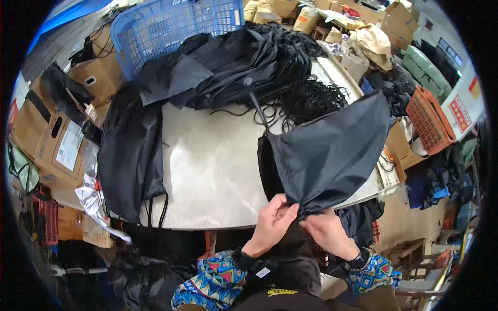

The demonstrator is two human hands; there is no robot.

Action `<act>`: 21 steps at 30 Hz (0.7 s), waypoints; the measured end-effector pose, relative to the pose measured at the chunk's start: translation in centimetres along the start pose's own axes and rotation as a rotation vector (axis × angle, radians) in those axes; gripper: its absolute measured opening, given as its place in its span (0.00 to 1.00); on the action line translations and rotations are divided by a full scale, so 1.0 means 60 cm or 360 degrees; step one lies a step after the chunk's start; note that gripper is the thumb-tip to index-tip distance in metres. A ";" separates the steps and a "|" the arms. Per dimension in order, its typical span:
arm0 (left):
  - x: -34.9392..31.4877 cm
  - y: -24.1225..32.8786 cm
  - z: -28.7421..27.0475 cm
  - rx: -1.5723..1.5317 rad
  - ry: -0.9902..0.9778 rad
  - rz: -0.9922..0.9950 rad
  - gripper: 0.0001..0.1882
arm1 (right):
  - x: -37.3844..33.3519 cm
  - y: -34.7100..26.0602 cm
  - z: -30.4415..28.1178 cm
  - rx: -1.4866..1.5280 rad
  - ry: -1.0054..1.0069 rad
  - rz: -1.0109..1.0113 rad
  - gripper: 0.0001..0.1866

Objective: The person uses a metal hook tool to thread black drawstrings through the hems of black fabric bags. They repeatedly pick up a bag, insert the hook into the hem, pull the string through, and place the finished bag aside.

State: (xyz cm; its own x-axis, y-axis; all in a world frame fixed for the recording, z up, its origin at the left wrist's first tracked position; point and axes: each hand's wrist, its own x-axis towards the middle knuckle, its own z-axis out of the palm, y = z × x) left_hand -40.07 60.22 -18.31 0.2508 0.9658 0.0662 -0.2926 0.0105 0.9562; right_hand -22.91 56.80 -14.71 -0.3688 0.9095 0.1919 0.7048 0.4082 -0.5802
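Note:
A black drawstring bag (332, 150) of thin, smooth cloth spreads over the near right part of the table. Its near edge is gathered into a bunch between my two hands. My left hand (275, 220) pinches the bunch from the left, thumb pressed against the fingers. Close beside it, my right hand (329, 233) is closed on the same gathered cloth. From the bag's upper left corner a dark strip (258, 110) runs away to the pile behind. My fingers partly hide the bunched edge.
On the pale table (207, 166) lie a stack of black bags (129, 155) at left, a heap of black cloth (223, 67) at the back and tangled black cords (314, 101). Around it stand a blue basket (176, 36), cardboard boxes (62, 140) and an orange crate (430, 122).

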 end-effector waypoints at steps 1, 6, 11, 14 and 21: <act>-0.001 -0.002 0.001 0.0185 0.0023 0.0055 0.07 | 0.005 0.001 -0.011 -0.0215 -0.0001 -0.0196 0.07; -0.009 -0.033 0.020 0.1200 -0.0048 0.0838 0.10 | 0.059 -0.076 -0.113 -0.0075 0.0898 -0.0145 0.20; -0.012 -0.056 0.047 0.1544 -0.0255 0.0923 0.13 | 0.043 -0.089 -0.163 0.0226 0.0717 -0.0058 0.12; 0.004 -0.095 -0.021 0.1852 -0.0120 0.0722 0.09 | 0.015 -0.103 -0.196 0.0682 0.1336 -0.0316 0.08; 0.041 -0.070 -0.136 0.0498 0.0697 0.0323 0.12 | -0.193 -0.036 -0.393 -0.0100 0.2497 -0.0751 0.12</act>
State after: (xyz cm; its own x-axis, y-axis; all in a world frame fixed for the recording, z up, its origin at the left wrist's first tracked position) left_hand -45.77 64.66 -24.48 -0.2070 0.9584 0.1964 0.0090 -0.1988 0.9800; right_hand -5.87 47.27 3.02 0.3661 -0.1202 0.9228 0.7514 0.6232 -0.2169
